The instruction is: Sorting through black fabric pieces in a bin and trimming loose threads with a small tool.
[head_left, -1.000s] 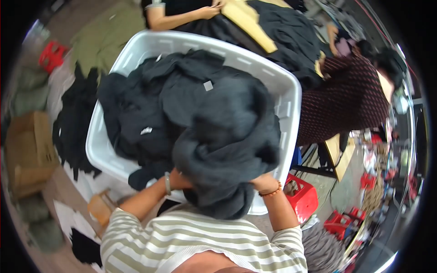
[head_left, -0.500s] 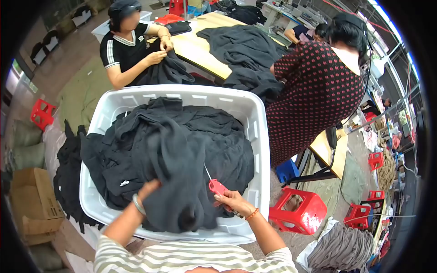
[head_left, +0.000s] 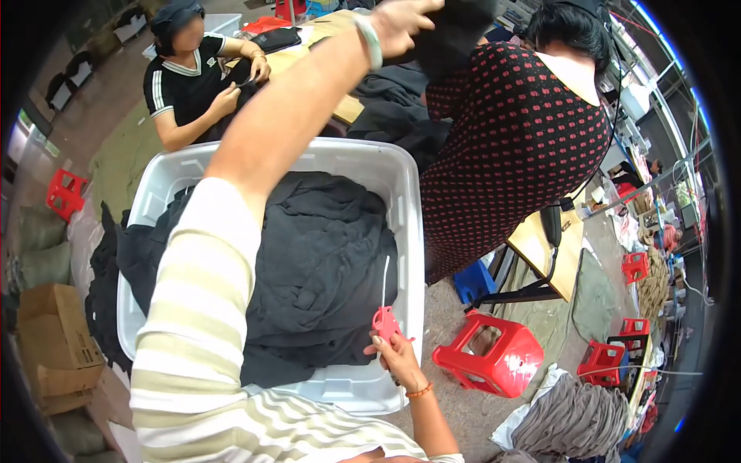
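Observation:
My left arm reaches far forward across the bin. My left hand [head_left: 397, 29], with a pale bangle at the wrist, has its fingers stretched out and apart at the top of the view. A blurred dark cloth piece [head_left: 457, 38] is right at its fingertips, beside a co-worker's shoulder. My right hand [head_left: 400, 361] is closed round a red tagging gun [head_left: 385, 321], from which a thin white strip sticks up. It hovers over the bin's near right corner. Dark grey garments [head_left: 324, 255] heap in the white plastic bin [head_left: 409, 201]; my left sleeve hides part of them.
Close beyond the bin's right side stands a co-worker in a dotted dress [head_left: 517, 154]. Another co-worker [head_left: 189, 85] sits far left, handling dark cloth. A red stool [head_left: 494, 355] is right of the bin, a cardboard box [head_left: 58, 339] left. Dark cloth covers the table [head_left: 349, 109].
My left hand has swung from the near side of the bin to the far right, and a dark garment has left the heap. My right hand keeps the tagging gun, slightly lower and further right.

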